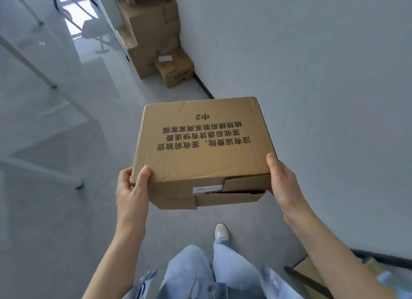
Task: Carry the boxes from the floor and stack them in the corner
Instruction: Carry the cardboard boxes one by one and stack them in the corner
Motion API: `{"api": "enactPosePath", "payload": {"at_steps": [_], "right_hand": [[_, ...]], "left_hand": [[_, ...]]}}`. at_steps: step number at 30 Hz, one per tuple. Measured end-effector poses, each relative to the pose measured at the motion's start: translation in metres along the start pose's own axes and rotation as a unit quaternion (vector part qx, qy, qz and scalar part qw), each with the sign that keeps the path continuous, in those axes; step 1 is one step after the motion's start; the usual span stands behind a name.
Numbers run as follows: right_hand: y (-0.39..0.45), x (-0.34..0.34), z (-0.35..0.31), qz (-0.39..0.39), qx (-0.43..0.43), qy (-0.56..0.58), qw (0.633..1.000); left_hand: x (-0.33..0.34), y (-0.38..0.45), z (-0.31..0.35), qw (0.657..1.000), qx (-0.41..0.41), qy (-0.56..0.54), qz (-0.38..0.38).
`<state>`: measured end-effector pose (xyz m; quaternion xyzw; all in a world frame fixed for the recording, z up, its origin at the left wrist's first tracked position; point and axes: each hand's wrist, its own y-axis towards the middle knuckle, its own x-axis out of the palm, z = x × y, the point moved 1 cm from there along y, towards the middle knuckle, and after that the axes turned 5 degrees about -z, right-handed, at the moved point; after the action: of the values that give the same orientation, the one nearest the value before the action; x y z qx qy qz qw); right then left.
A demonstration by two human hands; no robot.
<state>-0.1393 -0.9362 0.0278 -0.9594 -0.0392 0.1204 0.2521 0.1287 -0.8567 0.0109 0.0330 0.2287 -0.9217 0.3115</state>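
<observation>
Grey carpet runs underfoot along a pale wall, with jeans (196, 274) and one light shoe (221, 231) showing at the bottom of the view. Just above them, both hands carry a cardboard box (202, 147) at about waist height, clear of the floor. The left hand (131, 187) wraps its near left corner, thumb on top and fingers underneath; the right hand (282, 182) clasps the near right corner the same way.

The box looks stiff and fairly light, judging by the relaxed two-handed hold, though its near side has a loose, torn flap (244, 182), so the bottom corners seem the safest places to grip. A small white label (207, 189) sits on that near side, too small to read. Printed upside down on the top are several lines of Chinese text, with "中2" at the far end.

Farther on, table legs (44, 75) stand to the left. In the far corner, well apart from the carried box, a stack of boxes (151, 38) leans against the wall, with a smaller box (174, 69) on the floor before it.
</observation>
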Motion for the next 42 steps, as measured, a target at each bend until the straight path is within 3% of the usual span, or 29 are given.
{"api": "enactPosePath", "payload": {"at_steps": [9,23,35,42], "right_hand": [[0.182,0.068,-0.105,-0.067,-0.009,-0.033,0.997],[0.439,0.197,-0.284,-0.075,0.004,-0.043,0.996],[0.725,0.278,-0.416,-0.167,0.049,-0.123,0.977],[0.826,0.313,-0.45,-0.151,0.074,-0.144,0.975]], "left_hand": [[0.027,0.161,0.064,0.997,-0.013,-0.046,0.067],[0.048,0.475,0.208,0.997,-0.017,-0.035,0.063],[0.119,0.72,0.278,0.985,-0.107,-0.046,0.125],[0.147,0.821,0.285,0.985,-0.152,-0.031,0.076]]}}
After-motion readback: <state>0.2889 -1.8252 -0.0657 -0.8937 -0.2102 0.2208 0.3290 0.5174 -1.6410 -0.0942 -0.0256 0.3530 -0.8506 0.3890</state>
